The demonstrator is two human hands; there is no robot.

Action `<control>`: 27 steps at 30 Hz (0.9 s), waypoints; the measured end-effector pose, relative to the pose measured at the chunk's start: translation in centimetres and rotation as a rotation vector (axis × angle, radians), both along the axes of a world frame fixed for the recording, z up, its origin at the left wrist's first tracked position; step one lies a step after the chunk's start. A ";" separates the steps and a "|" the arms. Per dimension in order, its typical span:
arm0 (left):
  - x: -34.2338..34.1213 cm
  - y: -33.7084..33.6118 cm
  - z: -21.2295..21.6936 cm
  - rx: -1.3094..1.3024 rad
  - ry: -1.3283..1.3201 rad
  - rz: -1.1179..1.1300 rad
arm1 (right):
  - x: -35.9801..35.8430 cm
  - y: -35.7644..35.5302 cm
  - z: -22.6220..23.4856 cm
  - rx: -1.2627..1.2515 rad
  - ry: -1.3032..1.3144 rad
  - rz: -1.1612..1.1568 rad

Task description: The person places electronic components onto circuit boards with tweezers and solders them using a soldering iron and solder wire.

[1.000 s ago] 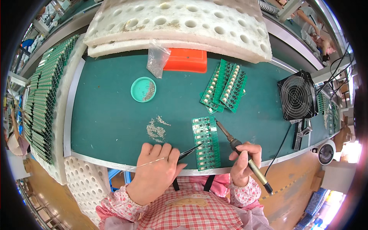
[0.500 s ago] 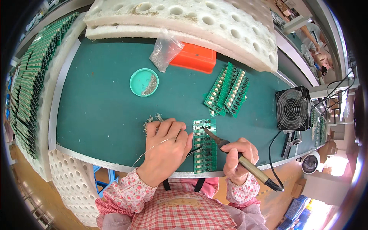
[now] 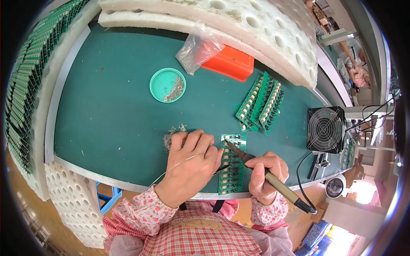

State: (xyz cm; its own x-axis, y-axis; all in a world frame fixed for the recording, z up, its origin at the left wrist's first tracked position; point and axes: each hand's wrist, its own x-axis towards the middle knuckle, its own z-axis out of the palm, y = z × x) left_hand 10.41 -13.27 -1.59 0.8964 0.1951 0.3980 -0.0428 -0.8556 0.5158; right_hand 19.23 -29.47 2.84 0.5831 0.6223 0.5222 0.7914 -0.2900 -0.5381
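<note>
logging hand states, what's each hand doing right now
Left hand: closed, holding a dark slim tool and a thin wire.
Right hand: closed around a soldering iron.

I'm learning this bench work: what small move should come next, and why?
Perhaps bring the wire nearer the iron's tip: the right hand has that tip near the board's far end, while the left hand, wire across it, is at the board's left side.
</note>
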 end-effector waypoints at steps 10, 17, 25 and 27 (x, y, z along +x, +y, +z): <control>0.1 -0.1 0.0 0.012 0.003 -0.006 | -0.6 0.9 1.0 -0.120 -0.127 0.058; -0.3 0.3 0.0 -0.007 0.020 -0.019 | -1.4 2.3 1.0 -0.196 -0.266 0.094; -0.5 0.5 0.2 -0.012 -0.004 -0.004 | -1.7 0.5 2.2 -0.171 -0.165 -0.020; -0.7 0.5 0.3 -0.009 0.004 -0.014 | -1.6 0.3 2.0 -0.154 -0.148 -0.032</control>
State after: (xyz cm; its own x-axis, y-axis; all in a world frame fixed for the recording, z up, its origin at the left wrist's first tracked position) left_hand 9.76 -12.75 -1.32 0.9007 0.1863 0.3925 -0.0525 -0.8501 0.5240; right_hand 17.66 -29.22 4.80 0.5273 0.6839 0.5042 0.8479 -0.3855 -0.3639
